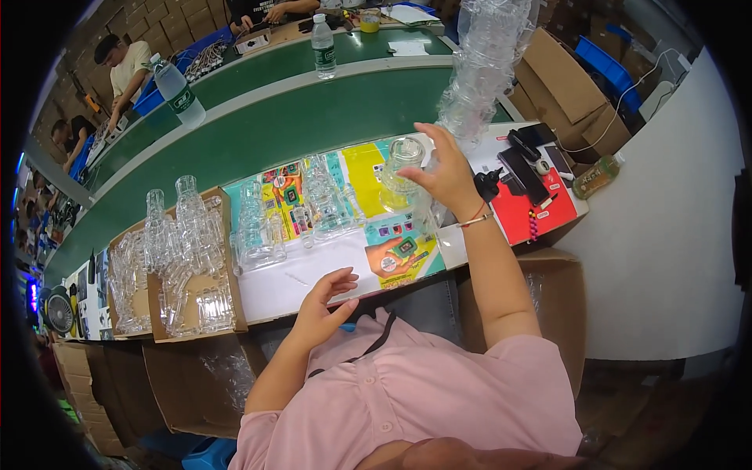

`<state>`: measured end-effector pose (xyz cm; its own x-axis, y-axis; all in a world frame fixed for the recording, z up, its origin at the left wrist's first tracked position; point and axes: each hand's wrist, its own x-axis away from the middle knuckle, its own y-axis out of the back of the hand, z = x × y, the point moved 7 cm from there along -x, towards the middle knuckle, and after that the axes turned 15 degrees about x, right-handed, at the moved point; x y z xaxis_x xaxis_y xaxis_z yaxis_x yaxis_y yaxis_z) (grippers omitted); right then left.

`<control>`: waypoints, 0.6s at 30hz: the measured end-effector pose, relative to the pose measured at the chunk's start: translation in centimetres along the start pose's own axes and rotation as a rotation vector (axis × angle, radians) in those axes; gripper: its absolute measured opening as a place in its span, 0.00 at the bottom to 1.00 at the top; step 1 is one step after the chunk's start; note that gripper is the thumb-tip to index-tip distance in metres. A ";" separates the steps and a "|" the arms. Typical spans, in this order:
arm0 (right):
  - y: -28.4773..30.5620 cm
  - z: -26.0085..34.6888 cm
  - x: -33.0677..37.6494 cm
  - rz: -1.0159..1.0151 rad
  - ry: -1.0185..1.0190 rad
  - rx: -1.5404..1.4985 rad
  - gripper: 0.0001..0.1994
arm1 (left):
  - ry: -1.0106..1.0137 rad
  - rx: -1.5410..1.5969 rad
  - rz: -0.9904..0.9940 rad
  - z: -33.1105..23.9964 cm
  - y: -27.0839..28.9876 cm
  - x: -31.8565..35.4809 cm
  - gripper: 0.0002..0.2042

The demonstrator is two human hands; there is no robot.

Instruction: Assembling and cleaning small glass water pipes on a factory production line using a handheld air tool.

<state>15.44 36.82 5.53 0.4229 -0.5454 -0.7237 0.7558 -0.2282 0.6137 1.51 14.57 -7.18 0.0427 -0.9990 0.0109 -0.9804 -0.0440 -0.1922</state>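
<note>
My right hand (450, 176) reaches over the table, its thumb and fingers spread around the round top of a clear plastic piece (406, 150). Whether they touch it I cannot tell. Empty and slightly curled, my left hand (323, 308) hovers by the near table edge with thumb and fingers apart. Between the hands and the cartons, clear tiered plastic pieces stand in clusters, one cluster (323, 192) on the printed sheets and another (252, 223) further left. A tall stack of clear plastic pieces (482, 74) rises beyond my right hand.
An open carton (240, 301) of clear parts stands at the left. Phones (523, 177), a beaded cord and a drink bottle (599, 177) lie at the right. Behind runs a green conveyor (274, 117) with water bottles (323, 47); people work beyond it. Open cardboard boxes (568, 305) sit below the table.
</note>
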 end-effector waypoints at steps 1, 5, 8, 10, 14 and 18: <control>0.7 0.4 0.2 -0.003 -0.003 0.003 0.27 | 0.000 -0.002 0.005 -0.1 -0.3 0.0 0.28; 3.3 3.9 5.7 -0.174 -0.056 -0.262 0.10 | -0.158 0.078 -0.022 -2.1 -2.0 0.7 0.41; 1.9 11.0 11.8 0.117 0.170 -0.511 0.04 | -0.077 0.066 0.075 -2.1 -3.8 0.9 0.48; 1.8 12.9 14.1 0.196 0.195 -0.604 0.05 | 0.095 -0.109 0.193 -1.0 -4.8 1.2 0.43; 2.9 10.3 16.1 0.324 0.167 -0.629 0.10 | -0.091 -0.718 0.196 0.7 -2.1 3.4 0.26; 8.1 -0.7 21.9 0.166 -0.011 0.039 0.09 | -0.413 -0.978 -0.263 -1.0 7.2 13.0 0.16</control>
<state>31.14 23.59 -5.58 0.5346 -0.5869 -0.6081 0.6561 -0.1652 0.7363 -5.20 1.28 -7.47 0.1554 -0.8904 -0.4279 -0.6522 -0.4178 0.6325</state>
